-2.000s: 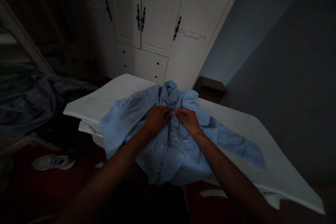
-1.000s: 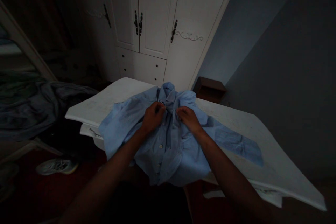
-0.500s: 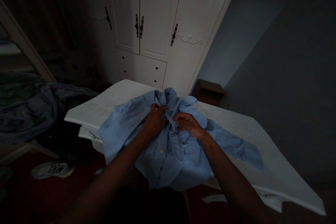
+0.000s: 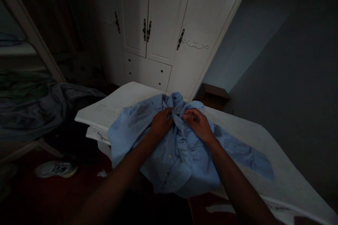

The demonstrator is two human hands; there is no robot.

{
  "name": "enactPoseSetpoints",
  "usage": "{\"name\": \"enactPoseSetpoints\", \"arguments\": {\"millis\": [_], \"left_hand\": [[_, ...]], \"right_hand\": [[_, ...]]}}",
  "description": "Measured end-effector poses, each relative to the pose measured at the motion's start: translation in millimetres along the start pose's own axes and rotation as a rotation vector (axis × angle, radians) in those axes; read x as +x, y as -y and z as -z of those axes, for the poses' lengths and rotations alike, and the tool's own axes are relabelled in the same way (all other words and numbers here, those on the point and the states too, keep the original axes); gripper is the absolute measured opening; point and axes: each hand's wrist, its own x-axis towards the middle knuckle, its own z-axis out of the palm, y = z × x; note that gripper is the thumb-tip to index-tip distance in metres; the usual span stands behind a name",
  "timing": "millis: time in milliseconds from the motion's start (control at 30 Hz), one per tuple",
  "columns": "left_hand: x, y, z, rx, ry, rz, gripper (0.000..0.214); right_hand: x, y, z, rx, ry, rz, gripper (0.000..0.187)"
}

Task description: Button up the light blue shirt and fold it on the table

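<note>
A light blue button-up shirt point(image 4: 182, 161) lies front up on a white table point(image 4: 113, 105), its hem hanging over the near edge and one sleeve spread out to the right. My left hand point(image 4: 161, 123) pinches the left side of the shirt's front opening just below the collar. My right hand point(image 4: 199, 123) pinches the opposite side of the opening, a finger's width from the left hand. Both hands have their fingers closed on the cloth. The collar point(image 4: 174, 99) sits just beyond my fingertips.
A white wardrobe point(image 4: 169, 24) with dark handles and drawers stands behind the table. A brown wooden box point(image 4: 212, 95) sits beside it against the blue wall. Dark bedding point(image 4: 34, 109) lies heaped at left, and a pale shoe point(image 4: 55, 168) rests on the red floor.
My hands have crept up the shirt front from mid-chest toward the collar, staying close together on the opening. The cloth near the collar has bunched up. The view has shifted slightly.
</note>
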Motion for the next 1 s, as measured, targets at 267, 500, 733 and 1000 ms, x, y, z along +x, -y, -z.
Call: {"name": "enactPoseSetpoints", "arguments": {"millis": [267,500,733,1000], "left_hand": [[-1,6,-4.6,-0.084,-0.043,-0.103,0.036],[0,8,-6.9,-0.165,-0.053,-0.057,0.039],[-1,6,-6.2,-0.173,-0.062,-0.059,0.038],[-3,8,-5.6,-0.213,-0.088,-0.11,0.034]], "right_hand": [[36,5,-21,-0.4,0.228,0.171,0.016],[39,-28,-20,-0.162,0.206,0.089,0.018],[30,-33,-20,-0.052,0.108,0.017,0.022],[32,-39,-22,0.264,0.098,-0.202,0.027]]}}
